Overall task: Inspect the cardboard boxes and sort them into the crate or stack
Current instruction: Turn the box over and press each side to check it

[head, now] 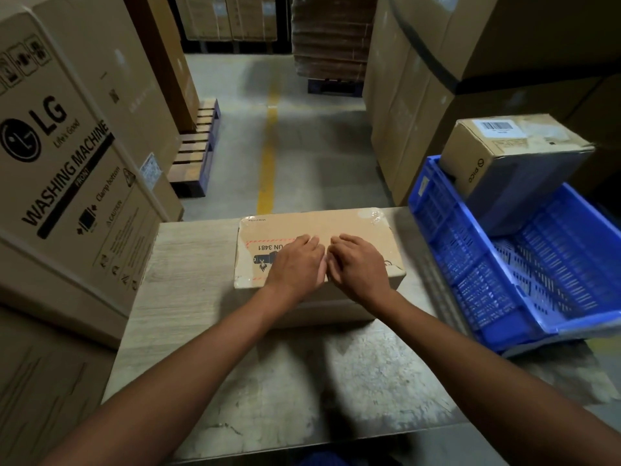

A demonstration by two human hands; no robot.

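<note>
Left of the box (336,223) on the table (195,264) stands a washing-machine carton (67,163). On the box's lid the left hand (295,264) and the right hand (359,264) lie flat, side by side, gripping nothing. Right of the box, a blue crate (437,227) holds a smaller box (514,153). The box sits by the table's far edge, so a forward press could slide it off.

Blue crate (437,210), brown cardboard box (336,223)

- A pale, scuffed wood-grain tabletop (201,331).
- A flat brown cardboard box (336,223) with a "UN 3481" label lies at its far middle.
- A blue perforated plastic crate (447,237) overlaps its right edge.
</note>
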